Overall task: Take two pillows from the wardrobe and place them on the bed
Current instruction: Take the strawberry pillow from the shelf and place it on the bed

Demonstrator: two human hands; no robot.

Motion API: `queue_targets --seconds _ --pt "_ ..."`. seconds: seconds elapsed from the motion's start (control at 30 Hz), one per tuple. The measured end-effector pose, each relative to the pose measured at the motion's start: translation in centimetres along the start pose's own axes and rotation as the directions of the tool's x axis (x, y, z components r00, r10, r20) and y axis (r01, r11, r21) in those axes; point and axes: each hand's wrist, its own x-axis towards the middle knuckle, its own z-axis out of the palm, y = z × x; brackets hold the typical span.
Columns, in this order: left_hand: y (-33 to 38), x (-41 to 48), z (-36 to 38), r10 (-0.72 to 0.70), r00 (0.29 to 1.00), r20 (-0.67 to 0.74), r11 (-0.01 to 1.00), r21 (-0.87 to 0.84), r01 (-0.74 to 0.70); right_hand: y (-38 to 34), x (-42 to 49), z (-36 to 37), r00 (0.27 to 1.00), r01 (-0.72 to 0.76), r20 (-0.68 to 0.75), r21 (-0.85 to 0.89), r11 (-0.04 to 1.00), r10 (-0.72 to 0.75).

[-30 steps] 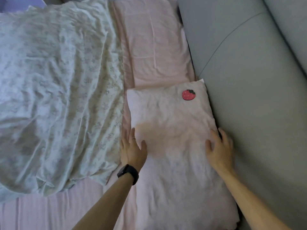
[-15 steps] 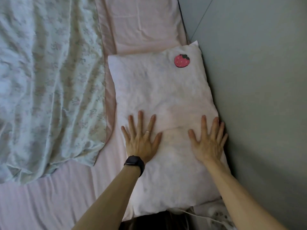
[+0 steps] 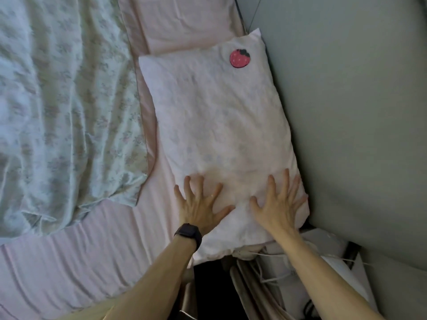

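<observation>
Both hands point(image 3: 201, 204) point(image 3: 277, 204) splayed flat — pressing pillow point(image 3: 219, 125).

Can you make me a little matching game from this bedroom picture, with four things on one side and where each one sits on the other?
Things:
1. strawberry patch
2. black watch
3. floral quilt
4. plain pink pillow

Places:
A. spread over the left part of the bed
B. at the top, beyond the strawberry pillow
C. near the far right corner of the pillow under both hands
D. on the wrist of the left hand

Pairs: 1-C, 2-D, 3-A, 4-B
</observation>
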Motion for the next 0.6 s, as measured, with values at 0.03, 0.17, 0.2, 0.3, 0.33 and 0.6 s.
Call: queue_targets --seconds 0.03,0.17,0.2,0.3,0.33,0.6 --pt "0.1 1.3 -1.4 -0.019 0.997 -0.076 0.999 -0.040 0.016 -0.9 0.7 -1.3 0.991 0.092 -0.096 0.011 0.996 -0.091" --pt "-1.7 8.5 -6.0 -0.062 0.983 -0.173 0.997 -0.062 0.052 -6.2 7.6 -6.3 0.938 0.268 -0.243 0.052 0.962 -0.248" --pt "-2.5 9.7 -6.3 -0.083 0.989 -0.121 0.995 -0.067 0.075 -7.2 9.3 -6.9 0.948 0.254 -0.211 0.048 0.966 -0.239" --pt "-5.0 11.5 -5.2 -0.152 0.985 0.082 0.973 -0.165 0.164 -7.2 12.5 -6.0 0.987 0.161 -0.011 -0.032 0.986 -0.161" --pt "-5.7 11.6 -4.6 -0.155 0.982 0.105 0.967 -0.185 0.173 -6.4 12.9 -5.2 0.988 0.138 0.075 -0.063 0.988 -0.133" --pt "-6.5 11.5 -4.3 -0.111 0.978 0.177 0.982 -0.130 0.135 -7.6 14.4 -5.0 0.969 0.050 0.247 -0.161 0.986 -0.009"
